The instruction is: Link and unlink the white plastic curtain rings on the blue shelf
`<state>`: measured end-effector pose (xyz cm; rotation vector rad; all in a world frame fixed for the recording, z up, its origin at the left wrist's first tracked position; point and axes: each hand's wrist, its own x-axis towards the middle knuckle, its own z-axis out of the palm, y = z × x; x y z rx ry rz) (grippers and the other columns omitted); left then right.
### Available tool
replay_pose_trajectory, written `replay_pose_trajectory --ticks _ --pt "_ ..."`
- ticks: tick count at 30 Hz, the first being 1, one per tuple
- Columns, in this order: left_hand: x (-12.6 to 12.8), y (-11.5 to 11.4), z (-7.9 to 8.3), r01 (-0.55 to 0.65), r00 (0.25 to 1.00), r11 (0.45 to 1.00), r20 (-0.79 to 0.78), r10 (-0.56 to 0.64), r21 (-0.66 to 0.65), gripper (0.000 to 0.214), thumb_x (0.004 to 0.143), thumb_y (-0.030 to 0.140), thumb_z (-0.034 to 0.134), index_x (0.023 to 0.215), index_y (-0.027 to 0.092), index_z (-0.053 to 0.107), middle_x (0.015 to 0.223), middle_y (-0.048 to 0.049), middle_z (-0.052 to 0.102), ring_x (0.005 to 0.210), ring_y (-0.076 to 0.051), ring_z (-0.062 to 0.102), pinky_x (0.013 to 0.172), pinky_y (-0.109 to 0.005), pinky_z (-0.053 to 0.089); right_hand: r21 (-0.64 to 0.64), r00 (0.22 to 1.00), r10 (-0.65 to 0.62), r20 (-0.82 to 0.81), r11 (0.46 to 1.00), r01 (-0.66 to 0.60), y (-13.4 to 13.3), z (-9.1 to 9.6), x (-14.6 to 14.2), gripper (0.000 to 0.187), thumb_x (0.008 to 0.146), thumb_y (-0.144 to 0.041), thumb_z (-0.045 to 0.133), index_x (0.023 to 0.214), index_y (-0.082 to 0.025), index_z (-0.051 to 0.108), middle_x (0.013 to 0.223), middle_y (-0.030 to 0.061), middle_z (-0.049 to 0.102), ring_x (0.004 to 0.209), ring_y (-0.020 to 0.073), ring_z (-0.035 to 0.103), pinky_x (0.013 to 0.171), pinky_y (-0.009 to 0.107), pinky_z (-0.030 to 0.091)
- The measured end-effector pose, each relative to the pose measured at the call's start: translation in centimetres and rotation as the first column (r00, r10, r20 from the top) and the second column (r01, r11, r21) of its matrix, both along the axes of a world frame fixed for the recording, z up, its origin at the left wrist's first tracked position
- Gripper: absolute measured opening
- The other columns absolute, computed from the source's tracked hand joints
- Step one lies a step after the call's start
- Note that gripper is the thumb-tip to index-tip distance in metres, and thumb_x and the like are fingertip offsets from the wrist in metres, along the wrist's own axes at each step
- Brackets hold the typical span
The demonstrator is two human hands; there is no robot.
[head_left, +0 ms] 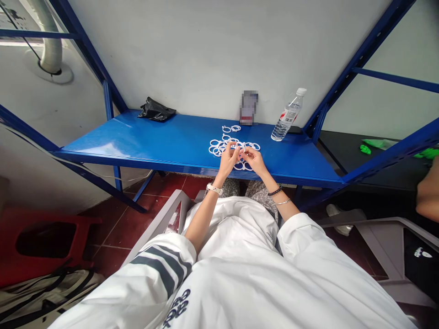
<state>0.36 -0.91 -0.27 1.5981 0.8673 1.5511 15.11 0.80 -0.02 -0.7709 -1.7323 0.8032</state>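
Several white rings (214, 150), which look like plastic curtain rings, lie in a loose pile on the blue table (192, 137). Over the near part of this pile my left hand (228, 160) and my right hand (254, 160) meet, fingertips almost touching. Both are closed in a pinch around a small white piece, apparently one of the rings; the fingers hide most of it. Behind the pile, a little apart, are two smaller groups of rings (235, 128). More rings (243, 165) show between and below my hands.
A water bottle (288, 116) stands tilted-looking at the right rear, beside a dark flat object (295, 130). A blurred-out upright object (248, 108) leans at the wall. Back left lies a black plastic bag (156, 109). Another person's arm (428, 192) shows at far right.
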Motion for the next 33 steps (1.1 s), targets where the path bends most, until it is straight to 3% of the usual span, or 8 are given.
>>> replay_pose_trajectory --ticks 7,14,18,23,33 --pt "0.05 0.04 -0.16 -0.009 0.999 1.000 -0.039 0.009 0.001 0.048 0.091 0.061 0.058 0.115 0.020 0.051 0.059 0.0054 0.058 0.052 -0.011 0.058 0.053 -0.022 0.044 0.064 0.998 -0.021 0.063 0.998 0.017 0.35 -0.46 0.20 0.047 0.082 -0.069 0.064 0.085 -0.023 0.071 0.094 0.0065 0.060 0.081 0.0198 0.060 0.063 0.031 0.053" --pt "0.01 0.31 -0.32 -0.040 0.996 0.998 -0.073 0.044 0.053 0.056 0.096 0.070 0.039 0.107 0.018 0.057 0.056 0.0031 0.057 0.047 -0.011 0.053 0.049 -0.022 0.039 0.070 0.992 -0.079 0.094 0.995 0.073 -0.19 -0.15 0.23 0.041 0.086 -0.063 0.064 0.093 -0.024 0.072 0.096 0.0066 0.063 0.083 0.0195 0.061 0.069 0.032 0.056" --pt "-0.04 0.44 -0.43 -0.042 0.995 0.997 -0.089 0.048 0.071 0.060 0.094 0.073 0.036 0.106 0.018 0.057 0.057 0.0017 0.058 0.048 -0.011 0.053 0.049 -0.023 0.039 0.016 0.998 -0.062 0.026 0.998 0.062 -0.54 0.07 0.20 0.038 0.086 -0.061 0.065 0.102 -0.026 0.067 0.104 0.0056 0.067 0.081 0.0182 0.064 0.074 0.033 0.058" --pt "0.02 0.58 -0.66 -0.053 0.994 0.995 -0.092 0.061 0.085 0.060 0.096 0.072 0.034 0.107 0.018 0.056 0.056 0.0015 0.058 0.046 -0.011 0.052 0.049 -0.024 0.040 -0.065 0.989 -0.039 -0.145 0.997 0.029 -0.46 -0.03 0.23 0.047 0.081 -0.057 0.073 0.115 -0.031 0.056 0.090 0.0003 0.069 0.072 0.0165 0.068 0.075 0.034 0.061" --pt "0.02 0.62 -0.68 -0.052 0.997 0.996 -0.061 0.057 0.078 0.057 0.096 0.073 0.031 0.102 0.020 0.052 0.056 0.0020 0.056 0.046 -0.012 0.051 0.051 -0.025 0.040 -0.149 0.992 -0.049 -0.114 0.988 0.032 -0.19 -0.04 0.21 0.048 0.076 -0.070 0.070 0.091 -0.024 0.068 0.094 0.0046 0.073 0.075 0.0194 0.070 0.072 0.035 0.062"
